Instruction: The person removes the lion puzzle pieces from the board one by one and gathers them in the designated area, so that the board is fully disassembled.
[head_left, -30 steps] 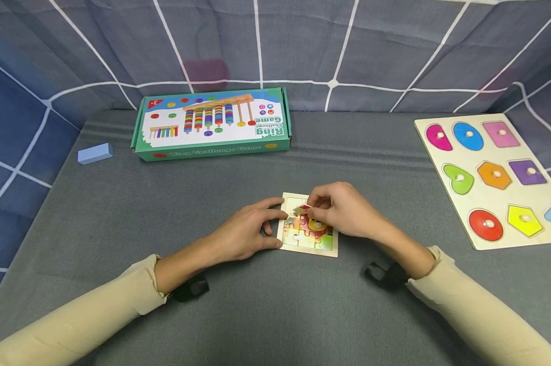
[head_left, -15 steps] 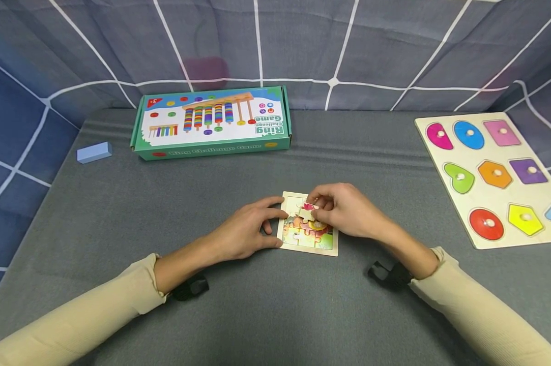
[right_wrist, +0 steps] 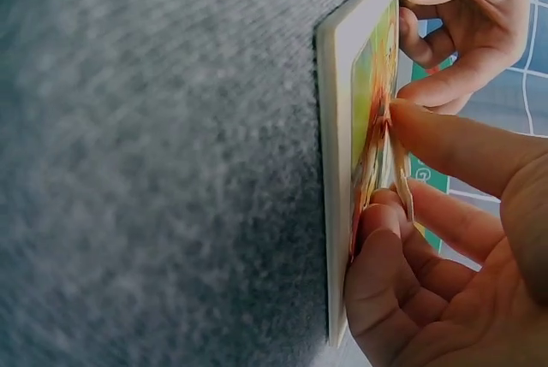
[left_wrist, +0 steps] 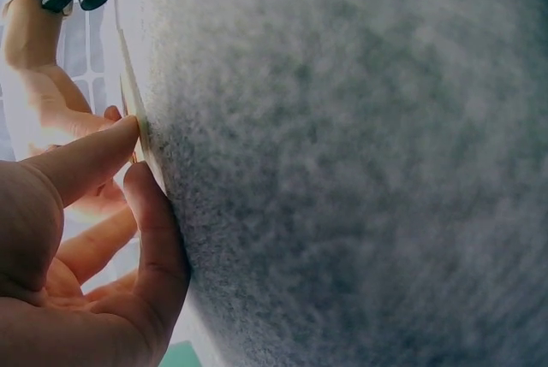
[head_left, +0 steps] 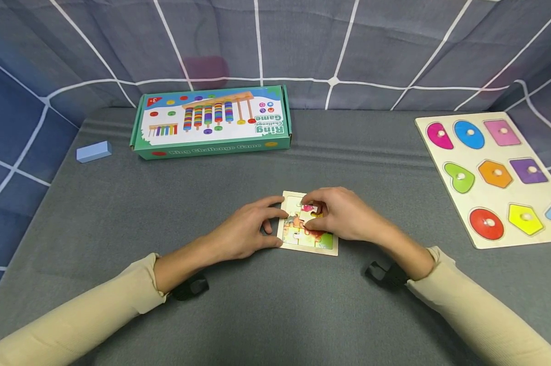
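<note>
A small jigsaw puzzle in a pale wooden tray lies on the grey table, several colourful pieces fitted in its lower part. My right hand is over the tray's upper right and pinches a puzzle piece with a red and pale print. In the right wrist view that piece stands tilted against the picture, between thumb and fingers. My left hand is at the tray's left side, with thumb and fingers spread and their tips touching its edge. The right hand covers part of the picture.
A green Ring Challenge Game box lies at the back, with a light blue block left of it. At the right lies a wooden shape board with knobbed pieces. A checked blue cloth hangs behind the table.
The puzzle piece, tilted in the right hand a second ago, has turned to show its printed face and moved slightly over the puzzle. The right fingers shift left; the left hand stays put.
</note>
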`<state>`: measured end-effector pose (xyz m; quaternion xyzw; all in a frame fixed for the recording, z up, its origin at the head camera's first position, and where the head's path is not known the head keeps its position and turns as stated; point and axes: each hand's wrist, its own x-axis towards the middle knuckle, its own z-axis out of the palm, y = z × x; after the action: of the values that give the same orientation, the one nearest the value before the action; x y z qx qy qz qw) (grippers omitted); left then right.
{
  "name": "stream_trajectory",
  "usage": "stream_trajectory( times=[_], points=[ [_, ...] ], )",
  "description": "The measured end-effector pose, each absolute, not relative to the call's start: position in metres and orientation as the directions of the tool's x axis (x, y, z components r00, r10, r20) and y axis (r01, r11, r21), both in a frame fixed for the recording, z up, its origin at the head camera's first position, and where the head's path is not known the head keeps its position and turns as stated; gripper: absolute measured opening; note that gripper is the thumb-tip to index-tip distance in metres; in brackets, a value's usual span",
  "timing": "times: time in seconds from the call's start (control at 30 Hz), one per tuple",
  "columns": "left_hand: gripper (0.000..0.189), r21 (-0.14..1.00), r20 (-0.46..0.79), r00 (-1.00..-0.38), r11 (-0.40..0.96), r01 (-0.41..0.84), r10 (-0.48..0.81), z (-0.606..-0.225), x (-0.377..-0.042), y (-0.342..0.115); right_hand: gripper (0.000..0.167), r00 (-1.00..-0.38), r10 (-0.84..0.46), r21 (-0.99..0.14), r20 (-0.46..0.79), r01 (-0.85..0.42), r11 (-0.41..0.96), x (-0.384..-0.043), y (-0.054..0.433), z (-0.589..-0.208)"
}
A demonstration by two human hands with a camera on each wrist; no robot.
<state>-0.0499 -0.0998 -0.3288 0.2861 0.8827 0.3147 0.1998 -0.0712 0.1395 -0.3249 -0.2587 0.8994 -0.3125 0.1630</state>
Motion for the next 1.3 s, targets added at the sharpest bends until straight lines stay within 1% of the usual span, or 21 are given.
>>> stream_trajectory(
  times=[0.13, 0.37, 0.6, 0.7, 0.77, 0.9, 1.03, 1.2, 1.27, 1.3],
  points=[
    [0.049, 0.674, -0.162, -0.757, 0.631, 0.383, 0.633, -0.33, -0.05, -0.1, 0.04, -0.809, -0.575, -0.629, -0.121, -0.386, 0.675, -0.07, 0.139, -0.324],
    [0.05, 0.675, -0.164, -0.758, 0.632, 0.381, 0.632, -0.33, -0.05, -0.1, 0.037, -0.771, -0.63, -0.599, -0.089, -0.464, 0.652, -0.07, 0.14, -0.323],
    [0.048, 0.677, -0.158, -0.757, 0.628, 0.384, 0.634, -0.331, -0.05, -0.1, 0.036, -0.787, -0.606, -0.544, -0.118, -0.459, 0.702, -0.067, 0.141, -0.32],
    [0.048, 0.679, -0.156, -0.759, 0.627, 0.383, 0.633, -0.33, -0.05, -0.1, 0.036, -0.79, -0.603, -0.534, -0.106, -0.467, 0.705, -0.067, 0.142, -0.319],
    [0.048, 0.68, -0.156, -0.759, 0.626, 0.381, 0.632, -0.33, -0.05, -0.1, 0.038, -0.777, -0.624, -0.54, -0.08, -0.493, 0.682, -0.067, 0.143, -0.32],
    [0.048, 0.681, -0.16, -0.76, 0.628, 0.377, 0.63, -0.33, -0.05, -0.1, 0.035, -0.741, -0.67, -0.559, -0.034, -0.542, 0.627, -0.067, 0.145, -0.322],
    [0.048, 0.681, -0.157, -0.758, 0.625, 0.381, 0.633, -0.33, -0.05, -0.1, 0.027, -0.75, -0.659, -0.568, -0.057, -0.519, 0.639, -0.066, 0.146, -0.322],
    [0.048, 0.679, -0.157, -0.758, 0.626, 0.382, 0.633, -0.33, -0.05, -0.1, 0.023, -0.762, -0.643, -0.569, -0.083, -0.493, 0.658, -0.066, 0.149, -0.32],
    [0.049, 0.679, -0.156, -0.757, 0.626, 0.383, 0.634, -0.33, -0.05, -0.1, 0.024, -0.762, -0.643, -0.566, -0.076, -0.499, 0.657, -0.065, 0.151, -0.32],
    [0.049, 0.68, -0.156, -0.758, 0.625, 0.383, 0.633, -0.33, -0.05, -0.1, 0.027, -0.764, -0.641, -0.565, -0.073, -0.497, 0.658, -0.065, 0.152, -0.319]
  ],
)
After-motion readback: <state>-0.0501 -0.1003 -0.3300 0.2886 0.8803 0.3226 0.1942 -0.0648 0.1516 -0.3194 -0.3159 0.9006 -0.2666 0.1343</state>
